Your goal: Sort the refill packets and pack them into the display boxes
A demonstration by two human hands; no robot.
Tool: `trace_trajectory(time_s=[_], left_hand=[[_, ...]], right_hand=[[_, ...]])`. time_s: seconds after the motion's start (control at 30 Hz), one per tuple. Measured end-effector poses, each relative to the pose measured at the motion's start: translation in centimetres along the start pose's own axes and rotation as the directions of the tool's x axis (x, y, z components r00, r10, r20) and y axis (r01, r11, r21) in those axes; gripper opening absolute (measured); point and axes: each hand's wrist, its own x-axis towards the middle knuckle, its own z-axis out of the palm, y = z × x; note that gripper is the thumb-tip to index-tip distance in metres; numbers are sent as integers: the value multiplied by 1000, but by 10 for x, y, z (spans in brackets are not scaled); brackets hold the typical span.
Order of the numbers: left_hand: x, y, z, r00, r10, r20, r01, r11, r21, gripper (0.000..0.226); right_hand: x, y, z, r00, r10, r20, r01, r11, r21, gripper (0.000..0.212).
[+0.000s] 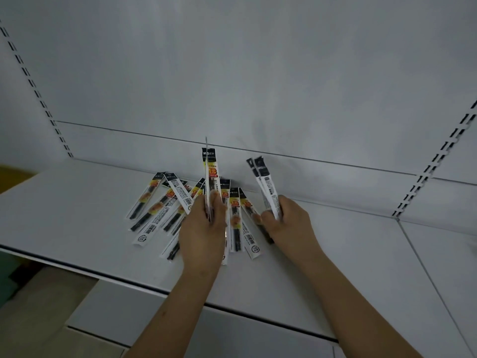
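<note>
I see my left hand (204, 223) gripping upright packets (212, 174) marked "M&G"; my right hand (286, 223) grips two more (265, 187); loose packets (165, 205) lie by the shelf's (77, 215) back edge.

White shelf (77, 215) under scattered refill packets (154, 210)

Loose packets (165, 210): I see thin clear plastic film, glossy, over printed paper inserts.
Packets I hold upright (212, 171): same shiny film.
Shelf (77, 218): smooth matt white, looks like painted metal.
Back panel (232, 73): matt white, smooth.
Slotted uprights (433, 171): painted metal.
</note>
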Motion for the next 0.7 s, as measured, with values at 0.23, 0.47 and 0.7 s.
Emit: trace_trajectory(time_s=[0.23, 0.47, 0.7], left_hand=[[-3, 11, 1, 970, 95, 222, -21, 949, -315, 15], [2, 6, 17, 849, 242, 470, -211, 970, -118, 20], [-10, 0, 28, 712, 432, 553, -499, 866, -34, 51]], right_hand=[[-3, -15, -5, 994, -83, 70, 57, 948, 315, 14], [0, -12, -3, 985, -164, 61, 124, 902, 413, 42], [9, -3, -9, 996, 90, 23, -88, 834, 545, 20]])
